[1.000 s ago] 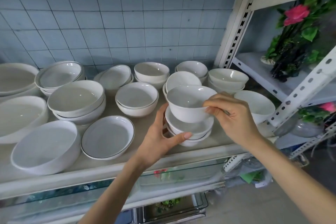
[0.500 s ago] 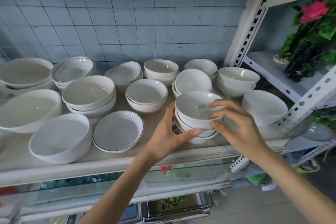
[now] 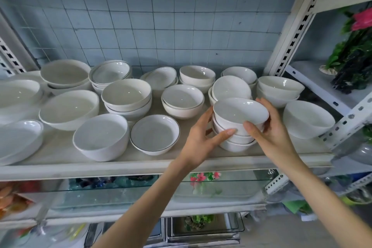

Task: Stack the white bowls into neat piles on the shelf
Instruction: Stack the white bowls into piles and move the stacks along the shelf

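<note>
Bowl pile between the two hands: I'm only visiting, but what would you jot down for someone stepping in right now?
Left hand holds the bowl pile from its left side, thumb in front.
Right hand holds the top bowl, which looks tilted on the pile, near the front edge of the shelf.
Done: that bowl is on the pile.
Left: level it, let go, then stack loose ones such as the single bowl to the right.

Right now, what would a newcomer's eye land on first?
Two hands at centre: the left hand and right hand grip a pile of small white bowls near the front edge of the shelf. Other white bowls, single and stacked, crowd around it. Pink flowers stand out at far right.
</note>
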`<act>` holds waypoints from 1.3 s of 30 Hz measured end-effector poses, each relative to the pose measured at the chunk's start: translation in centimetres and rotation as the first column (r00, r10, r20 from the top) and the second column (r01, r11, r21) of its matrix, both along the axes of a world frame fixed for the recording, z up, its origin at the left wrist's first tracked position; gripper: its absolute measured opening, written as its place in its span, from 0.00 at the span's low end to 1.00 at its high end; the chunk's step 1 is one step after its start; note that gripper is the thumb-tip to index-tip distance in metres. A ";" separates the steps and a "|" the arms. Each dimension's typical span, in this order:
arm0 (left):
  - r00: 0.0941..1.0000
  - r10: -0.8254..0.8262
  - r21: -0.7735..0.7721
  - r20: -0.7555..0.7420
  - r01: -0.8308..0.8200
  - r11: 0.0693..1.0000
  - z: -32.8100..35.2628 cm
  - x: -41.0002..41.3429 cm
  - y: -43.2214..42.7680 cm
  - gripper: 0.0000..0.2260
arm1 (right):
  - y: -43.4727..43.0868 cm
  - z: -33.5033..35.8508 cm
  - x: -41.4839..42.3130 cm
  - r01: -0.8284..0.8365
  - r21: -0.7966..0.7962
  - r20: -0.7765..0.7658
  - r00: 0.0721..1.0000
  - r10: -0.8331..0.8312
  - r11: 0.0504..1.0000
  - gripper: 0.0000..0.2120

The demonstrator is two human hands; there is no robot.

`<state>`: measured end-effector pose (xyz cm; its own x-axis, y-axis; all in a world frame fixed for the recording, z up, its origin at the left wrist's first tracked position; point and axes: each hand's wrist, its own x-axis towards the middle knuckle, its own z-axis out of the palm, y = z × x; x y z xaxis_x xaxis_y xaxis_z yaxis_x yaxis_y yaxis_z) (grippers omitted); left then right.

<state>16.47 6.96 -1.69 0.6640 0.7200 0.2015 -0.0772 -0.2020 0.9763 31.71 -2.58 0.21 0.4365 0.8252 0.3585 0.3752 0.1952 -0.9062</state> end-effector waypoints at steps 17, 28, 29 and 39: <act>0.987 0.160 0.280 -0.026 -0.146 0.949 -0.7 -6.6 -2.8 0.21 | -2.0 1.3 -4.8 0.243 0.044 0.190 0.950 -0.247 0.969 0.40; 0.651 0.746 0.353 0.139 -0.737 0.577 -2.6 -17.8 -0.9 0.34 | 2.0 -0.7 -15.2 -0.091 0.006 0.258 0.962 0.087 0.996 0.18; 0.642 0.761 0.331 0.091 -0.740 0.585 -2.7 -18.4 -0.3 0.38 | 2.7 -1.1 -15.5 -0.094 0.004 0.304 0.949 0.088 0.996 0.17; 0.722 0.680 0.185 -0.129 -0.656 0.731 -0.7 -20.0 3.0 0.44 | 5.4 -1.7 -15.4 -0.142 -0.160 0.574 0.792 0.209 0.977 0.06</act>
